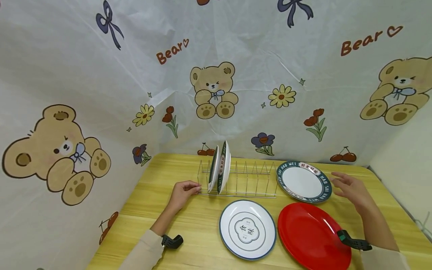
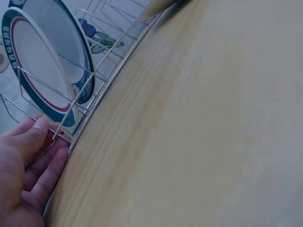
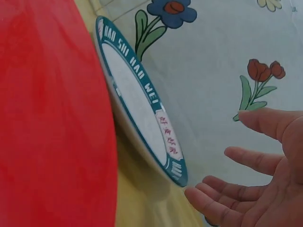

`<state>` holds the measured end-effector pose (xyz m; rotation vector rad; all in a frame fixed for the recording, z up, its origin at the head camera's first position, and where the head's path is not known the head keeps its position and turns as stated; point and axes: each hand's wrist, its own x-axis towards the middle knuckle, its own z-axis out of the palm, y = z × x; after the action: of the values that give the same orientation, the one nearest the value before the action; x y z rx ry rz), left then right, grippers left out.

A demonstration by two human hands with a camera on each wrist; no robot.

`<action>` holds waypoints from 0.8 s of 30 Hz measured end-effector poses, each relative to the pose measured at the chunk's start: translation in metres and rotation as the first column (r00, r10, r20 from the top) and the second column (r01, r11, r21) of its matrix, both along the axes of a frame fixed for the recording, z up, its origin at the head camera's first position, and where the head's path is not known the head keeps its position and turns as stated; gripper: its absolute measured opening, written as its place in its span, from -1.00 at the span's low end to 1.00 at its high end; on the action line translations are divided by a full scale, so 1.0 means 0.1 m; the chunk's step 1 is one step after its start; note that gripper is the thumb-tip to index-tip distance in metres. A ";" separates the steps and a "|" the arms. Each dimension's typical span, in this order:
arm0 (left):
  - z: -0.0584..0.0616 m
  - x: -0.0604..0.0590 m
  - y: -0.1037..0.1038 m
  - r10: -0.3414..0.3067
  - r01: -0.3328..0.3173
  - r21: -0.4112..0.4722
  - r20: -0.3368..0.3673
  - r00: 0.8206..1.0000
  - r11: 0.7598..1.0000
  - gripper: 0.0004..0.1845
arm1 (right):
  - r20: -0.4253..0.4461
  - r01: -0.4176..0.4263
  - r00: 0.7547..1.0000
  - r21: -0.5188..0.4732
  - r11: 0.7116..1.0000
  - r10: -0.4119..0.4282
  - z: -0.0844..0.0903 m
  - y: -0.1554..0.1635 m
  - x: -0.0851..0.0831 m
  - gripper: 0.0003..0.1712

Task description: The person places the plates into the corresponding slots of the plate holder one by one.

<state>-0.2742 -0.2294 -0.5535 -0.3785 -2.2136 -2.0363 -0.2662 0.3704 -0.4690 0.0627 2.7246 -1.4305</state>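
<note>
Two plates [image 1: 224, 168] racked beside our left hand [image 1: 183, 192], which pinches the rack [image 1: 249, 195]; three left, we reckon: white plate [image 1: 248, 245] between our hands, red plate [image 1: 310, 234] and green-rimmed plate [image 1: 301, 182] by our outspread right hand [image 1: 352, 189], contact unclear.

"Bear" on backdrop [image 1: 251, 48], "HAO SHI HAO WEI", "好食好味" on green-rimmed plate [image 1: 302, 181]

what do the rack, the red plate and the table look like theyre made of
Rack: probably metal; thin, shiny, silvery wires. Red plate: glossy, perhaps plastic; its bright highlight shows only a smooth finish. Table: wood or wood-look laminate, given its yellowish grain.
</note>
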 end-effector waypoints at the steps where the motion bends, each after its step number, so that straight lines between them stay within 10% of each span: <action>1: 0.00 0.00 0.00 -0.005 0.005 0.004 -0.002 1.000 1.000 -0.88 | 0.009 0.000 1.000 0.002 1.000 0.000 -0.02 0.01 0.00 -0.17; 24: -0.01 0.01 -0.01 -0.016 0.016 -0.005 0.003 1.000 1.000 -0.82 | 0.122 -0.001 0.993 0.048 0.999 -0.005 -0.35 0.09 -0.12 -0.18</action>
<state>-0.2737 -0.2306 -0.5542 -0.3955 -2.2244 -2.0412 -0.2779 0.3791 -0.5035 0.1501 2.6604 -1.3148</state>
